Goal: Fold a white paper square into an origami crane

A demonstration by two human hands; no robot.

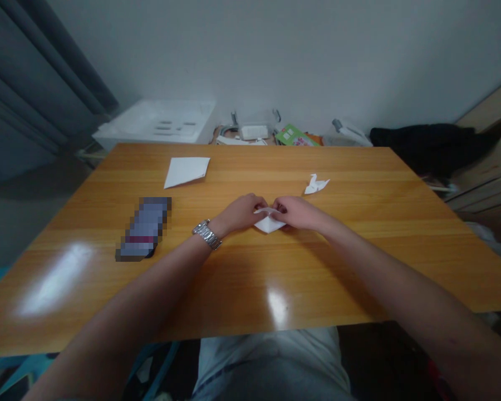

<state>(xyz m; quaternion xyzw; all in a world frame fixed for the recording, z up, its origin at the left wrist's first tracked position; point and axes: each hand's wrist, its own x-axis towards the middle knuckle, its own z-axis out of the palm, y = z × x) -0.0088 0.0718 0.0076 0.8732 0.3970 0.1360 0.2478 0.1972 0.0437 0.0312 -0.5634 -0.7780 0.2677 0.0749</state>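
Both hands meet over the middle of the wooden table (359, 262). My left hand (242, 211), with a metal watch (206, 234) on its wrist, pinches the left side of a small folded white paper (268, 224). My right hand (295, 212) pinches the same paper's right side. The paper rests low on the tabletop between the fingers, partly hidden by them.
A flat white sheet of paper (186, 170) lies at the far left of the table. A small folded paper figure (316, 184) sits at the far right. A blurred-out phone-sized object (144, 229) lies left of my hands. Boxes and clutter (250, 132) stand behind the table.
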